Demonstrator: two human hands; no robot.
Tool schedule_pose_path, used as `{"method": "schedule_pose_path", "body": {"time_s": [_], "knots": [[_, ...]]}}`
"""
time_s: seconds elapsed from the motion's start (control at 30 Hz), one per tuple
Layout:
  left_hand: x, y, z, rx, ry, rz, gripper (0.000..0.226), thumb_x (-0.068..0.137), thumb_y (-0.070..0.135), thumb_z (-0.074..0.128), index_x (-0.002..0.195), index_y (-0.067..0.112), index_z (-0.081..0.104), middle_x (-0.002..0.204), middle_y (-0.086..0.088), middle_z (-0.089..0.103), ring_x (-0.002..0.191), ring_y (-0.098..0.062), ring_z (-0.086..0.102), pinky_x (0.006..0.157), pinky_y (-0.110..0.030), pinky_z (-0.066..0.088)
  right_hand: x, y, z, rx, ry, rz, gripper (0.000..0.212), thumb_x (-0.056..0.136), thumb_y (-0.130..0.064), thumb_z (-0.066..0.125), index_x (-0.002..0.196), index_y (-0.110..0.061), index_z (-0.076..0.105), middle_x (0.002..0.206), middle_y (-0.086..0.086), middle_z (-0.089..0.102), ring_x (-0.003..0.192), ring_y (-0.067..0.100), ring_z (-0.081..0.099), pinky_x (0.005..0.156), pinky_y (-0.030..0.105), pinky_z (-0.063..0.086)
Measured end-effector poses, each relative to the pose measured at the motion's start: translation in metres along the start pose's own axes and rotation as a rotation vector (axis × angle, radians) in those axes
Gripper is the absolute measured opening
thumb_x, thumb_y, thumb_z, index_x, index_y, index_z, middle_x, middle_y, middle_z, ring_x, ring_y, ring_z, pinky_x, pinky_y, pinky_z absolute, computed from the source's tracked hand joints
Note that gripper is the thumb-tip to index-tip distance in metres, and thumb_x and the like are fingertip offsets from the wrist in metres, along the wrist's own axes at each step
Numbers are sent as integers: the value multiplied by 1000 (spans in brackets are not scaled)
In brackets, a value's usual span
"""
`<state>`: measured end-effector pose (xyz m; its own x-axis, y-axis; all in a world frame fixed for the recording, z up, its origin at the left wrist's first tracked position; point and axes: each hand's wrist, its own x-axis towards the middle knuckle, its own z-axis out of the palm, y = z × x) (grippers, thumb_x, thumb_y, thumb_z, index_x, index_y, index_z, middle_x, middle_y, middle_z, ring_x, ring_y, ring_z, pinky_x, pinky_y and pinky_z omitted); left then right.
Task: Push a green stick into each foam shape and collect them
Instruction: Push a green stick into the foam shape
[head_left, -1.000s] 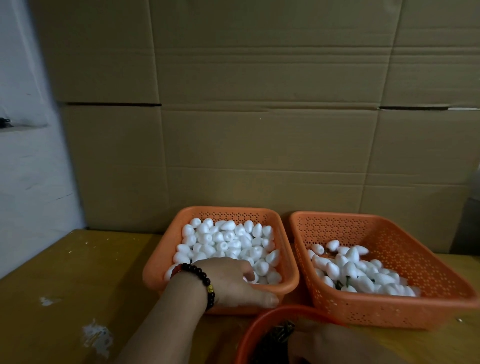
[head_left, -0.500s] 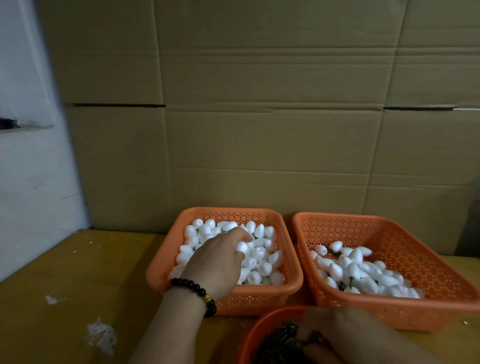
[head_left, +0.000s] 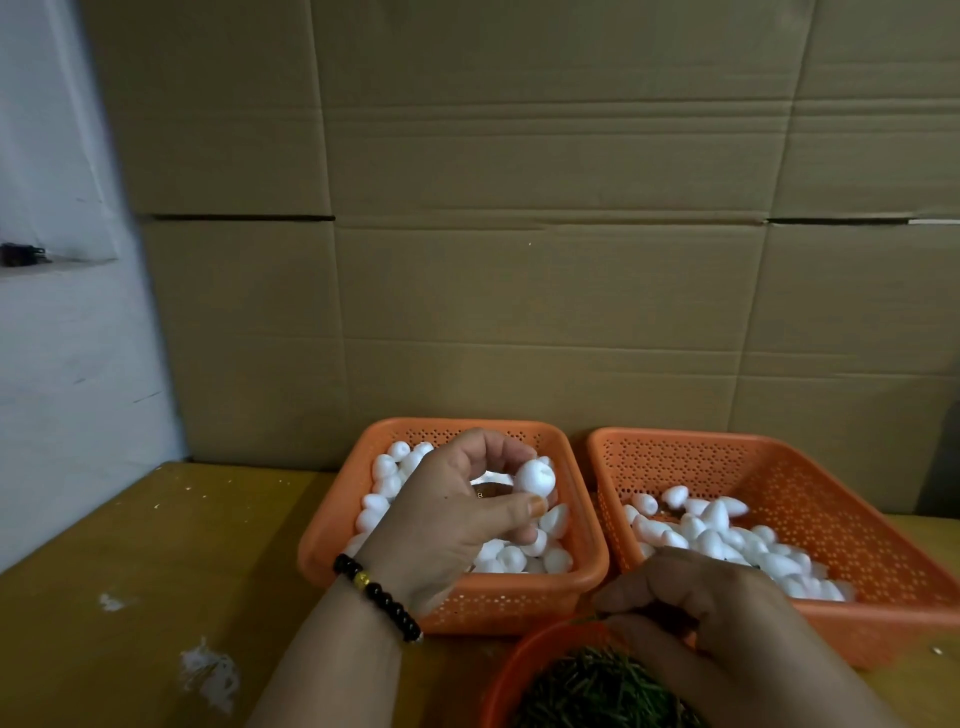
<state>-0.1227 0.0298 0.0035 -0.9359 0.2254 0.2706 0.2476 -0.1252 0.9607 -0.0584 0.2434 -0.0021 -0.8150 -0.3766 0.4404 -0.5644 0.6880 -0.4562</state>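
Note:
My left hand (head_left: 457, 514), with a black bead bracelet on the wrist, holds one white foam shape (head_left: 535, 475) between thumb and fingers, lifted above the left orange basket (head_left: 332, 540) full of plain foam shapes (head_left: 384, 470). My right hand (head_left: 711, 613) is curled above the round orange bowl (head_left: 511, 675) of green sticks (head_left: 587, 691), fingertips pinched together; a thin green stick seems to lie between them, though it is blurred. The right orange basket (head_left: 883, 525) holds foam shapes (head_left: 717, 525), some with dark stick ends.
A wall of flat brown cardboard (head_left: 519, 260) stands right behind the baskets. The yellowish wooden tabletop (head_left: 156, 571) carries white foam crumbs (head_left: 208, 675) at the left front. A white wall (head_left: 52, 364) closes the left side.
My left hand dug into the left basket, then rose with one foam shape in its fingers. My right hand lifted out of the stick bowl with fingertips pinched.

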Motion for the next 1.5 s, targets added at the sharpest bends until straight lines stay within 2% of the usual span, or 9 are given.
{"method": "schedule_pose_path", "body": {"time_s": [0.23, 0.43, 0.57, 0.7, 0.93, 1.1, 1.17, 1.27, 1.5], "knots": [[-1, 11, 6, -417, 10, -115, 30, 86, 4, 58, 114, 12, 64, 87, -11, 67, 68, -19, 64, 54, -26, 52, 0, -4, 1, -21, 40, 16, 38, 74, -13, 77, 91, -44, 63, 94, -24, 62, 78, -3, 62, 66, 11, 48], [-2, 15, 19, -657, 4, -238, 25, 97, 6, 43, 109, 6, 65, 91, -21, 69, 61, -17, 63, 52, -24, 54, 0, -4, 3, 0, 71, 14, 42, 74, -12, 78, 92, -46, 62, 91, -24, 64, 75, -3, 63, 62, 8, 47], [-3, 17, 23, -786, 5, -327, 23, 83, 6, 58, 104, 0, 66, 100, -21, 65, 60, -17, 62, 51, -21, 54, -1, -6, 2, -32, 53, 0, 41, 72, -10, 79, 90, -43, 62, 93, -27, 61, 79, -6, 61, 67, 2, 42], [-3, 15, 25, -782, 54, -348, 38, 64, 1, 67, 102, -5, 67, 92, -17, 62, 59, -14, 58, 49, -19, 53, -1, -7, 0, -8, 86, 6, 43, 75, -10, 77, 93, -45, 61, 93, -25, 61, 74, -2, 62, 63, 8, 46], [-3, 16, 27, -770, 44, -354, 28, 69, 5, 66, 96, -1, 61, 87, -18, 70, 58, -14, 61, 49, -20, 53, -1, -8, -3, 58, 131, 35, 28, 77, -16, 76, 83, -42, 66, 83, -21, 64, 81, 0, 60, 65, 8, 43], [-5, 16, 27, -746, -5, -342, 25, 68, -1, 64, 93, 5, 63, 86, -15, 69, 61, -15, 61, 52, -19, 53, 0, -9, -4, 142, 181, 56, 6, 76, -41, 66, 81, -40, 63, 70, -13, 64, 66, 8, 61, 56, 13, 45], [-5, 16, 28, -739, -8, -328, 32, 67, -4, 62, 98, 6, 63, 79, -12, 68, 60, -14, 59, 52, -19, 52, 1, -9, -3, 167, 234, 56, 20, 69, -56, 56, 79, -40, 63, 66, -12, 63, 62, 8, 60, 53, 13, 44], [-5, 15, 29, -705, -11, -290, 35, 67, -4, 61, 100, 7, 64, 74, -8, 66, 58, -13, 57, 52, -19, 50, 2, -8, -1, 167, 295, 49, 20, 68, -56, 55, 78, -40, 62, 66, -16, 63, 62, 4, 61, 55, 9, 43], [-7, 15, 31, -709, -31, -228, 40, 61, -4, 75, 98, 4, 60, 102, -24, 62, 85, -29, 69, 77, -36, 59, 2, -9, 0, 202, 340, 18, 12, 70, -48, 58, 77, -38, 61, 65, -18, 64, 61, 0, 62, 56, 4, 42]]}}
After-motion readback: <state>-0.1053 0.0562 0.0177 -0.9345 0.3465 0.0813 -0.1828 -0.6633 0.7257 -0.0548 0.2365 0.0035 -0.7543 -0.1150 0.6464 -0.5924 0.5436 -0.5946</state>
